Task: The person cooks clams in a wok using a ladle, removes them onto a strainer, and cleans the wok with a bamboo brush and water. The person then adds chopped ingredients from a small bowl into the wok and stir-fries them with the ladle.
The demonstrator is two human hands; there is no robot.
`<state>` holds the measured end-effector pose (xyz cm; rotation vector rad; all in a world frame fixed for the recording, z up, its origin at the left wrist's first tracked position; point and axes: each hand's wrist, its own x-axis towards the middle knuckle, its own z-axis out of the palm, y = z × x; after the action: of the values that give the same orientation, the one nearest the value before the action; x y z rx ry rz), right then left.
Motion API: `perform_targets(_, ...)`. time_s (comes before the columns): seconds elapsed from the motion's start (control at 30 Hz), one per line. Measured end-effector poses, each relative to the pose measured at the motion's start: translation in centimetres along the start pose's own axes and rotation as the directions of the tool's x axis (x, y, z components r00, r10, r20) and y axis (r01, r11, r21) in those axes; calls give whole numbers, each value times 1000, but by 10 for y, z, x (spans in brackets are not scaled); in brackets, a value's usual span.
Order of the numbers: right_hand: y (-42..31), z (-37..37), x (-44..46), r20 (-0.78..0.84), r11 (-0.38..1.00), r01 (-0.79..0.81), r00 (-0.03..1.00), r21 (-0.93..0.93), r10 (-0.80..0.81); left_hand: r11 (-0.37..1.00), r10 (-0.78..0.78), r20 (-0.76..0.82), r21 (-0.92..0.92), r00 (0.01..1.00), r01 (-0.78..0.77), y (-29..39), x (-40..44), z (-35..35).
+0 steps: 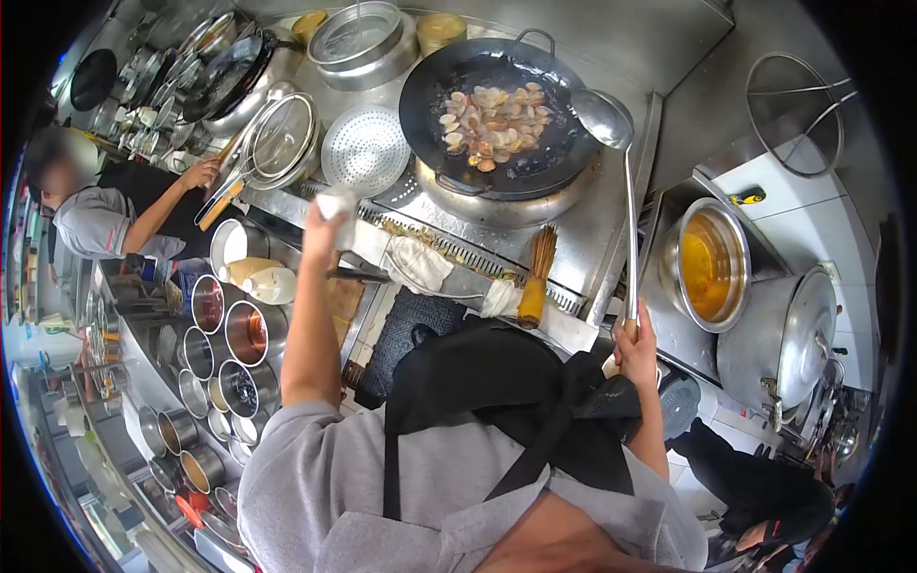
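My left hand (pixel 323 235) is closed around a small white object (pixel 336 204), too blurred to name, in front of the perforated metal strainer (pixel 365 150). At the right, my right hand (pixel 636 350) grips the handle end of a long metal ladle (pixel 603 118), whose bowl is at the wok's right rim. Clams (pixel 492 121) in their shells lie in liquid in the black wok (pixel 430 95) on the stove. Below the wok are a bamboo brush (pixel 537 282) and a crumpled white cloth (pixel 419 265) on the front edge.
A metal bowl of yellow liquid (pixel 708 265) and a large lidded pot (pixel 776 329) stand at the right. Several metal containers (pixel 250 332) and two white bottles (pixel 270 285) are on the left. Another person (pixel 107 222) works at the left with wire strainers (pixel 283 141); more people are at lower right.
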<state>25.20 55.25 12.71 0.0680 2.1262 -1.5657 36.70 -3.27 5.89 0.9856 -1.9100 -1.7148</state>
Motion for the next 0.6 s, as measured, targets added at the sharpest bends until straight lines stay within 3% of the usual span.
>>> perform_targets(0.07,6,-5,-10,3,1000,9,1000,-6,-9,908,67,20,-416,998,-53,37,-9,-3)
perform_targets(0.13,15,-7,-15,-14,1000,7,1000,-4,-7,839,-49,152,-530,987,123,31,1,5)
perform_targets(0.17,19,-9,-17,-11,1000,20,1000,14,-20,828,-196,211,-488,958,277,3,27,16)
perform_targets(0.2,17,-8,-18,-22,999,29,999,18,-29,814,-292,196,-463,936,351,20,22,51)
perform_targets(0.3,13,-6,-24,-37,1000,1,999,23,0,723,-408,426,-389,807,571,12,42,139)
perform_targets(0.33,11,-6,-26,-42,1000,7,999,19,-6,685,-445,429,-402,786,608,18,43,168)
perform_targets(0.37,9,-5,-28,-40,1000,17,999,18,-16,650,-495,504,-326,708,686,7,59,191)
perform_targets(0.53,6,-1,-38,-50,1000,12,999,1,-12,661,-584,483,-182,652,727,-9,66,221)
perform_targets(0.6,8,6,-38,-37,1000,0,999,-12,-1,659,-511,511,-282,691,697,-33,66,238)
